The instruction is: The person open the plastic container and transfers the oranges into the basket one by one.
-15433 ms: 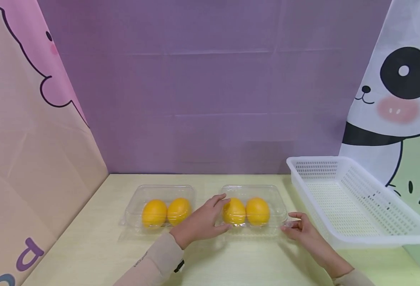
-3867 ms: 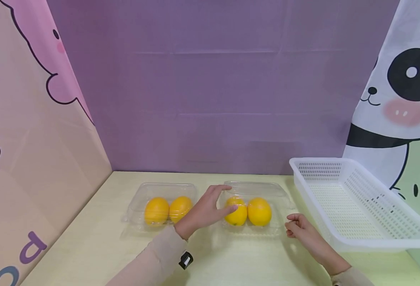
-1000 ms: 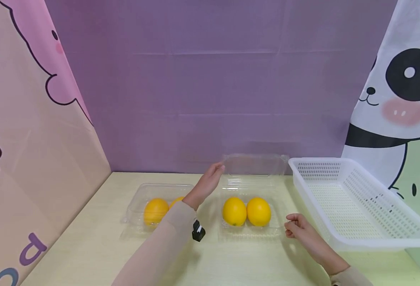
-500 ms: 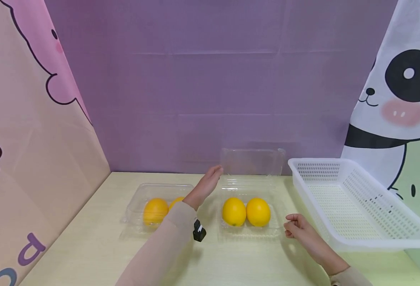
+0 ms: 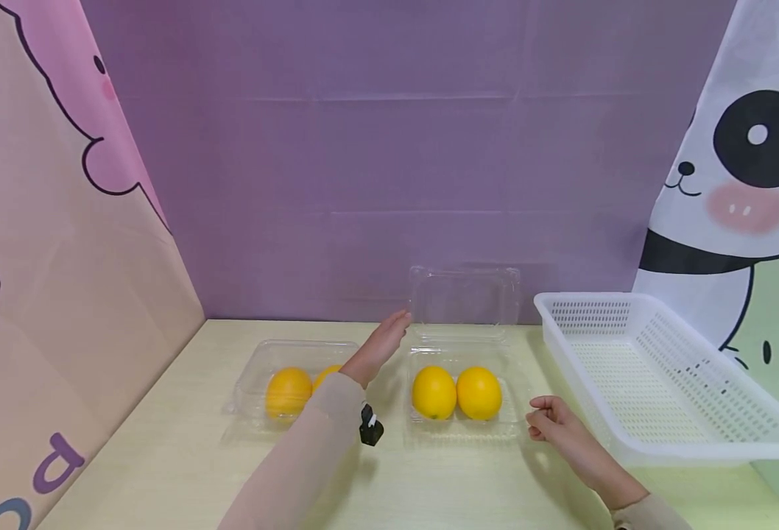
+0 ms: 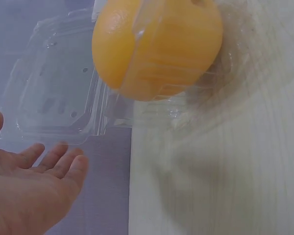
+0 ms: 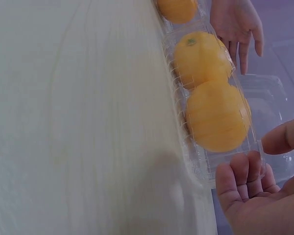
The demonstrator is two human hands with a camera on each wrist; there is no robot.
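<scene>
Left hand (image 5: 379, 346) straight-fingered at raised lid (image 5: 465, 294), right hand (image 5: 555, 425) curled by centre clamshell (image 5: 462, 429)

Left: fingertips just beside lid's left edge, can't confirm contact. Right: fingers bent at clamshell's right edge, can't tell if pinching it.
White basket (image 5: 707, 445): right of frame. Left clamshell (image 5: 306, 355): lower left-centre, covered, two oranges (image 5: 288, 392), one partly behind sleeve (image 5: 300, 456). Centre clamshell: lower centre, another two oranges (image 5: 434, 393) side by side.

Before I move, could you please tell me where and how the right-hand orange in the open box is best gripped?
I'd probably take the right-hand orange from above, gripping its rounded near and far sides. The raised lid leaves its top uncovered, while the neighbouring orange touches its left side, leaving little finger room.
</scene>
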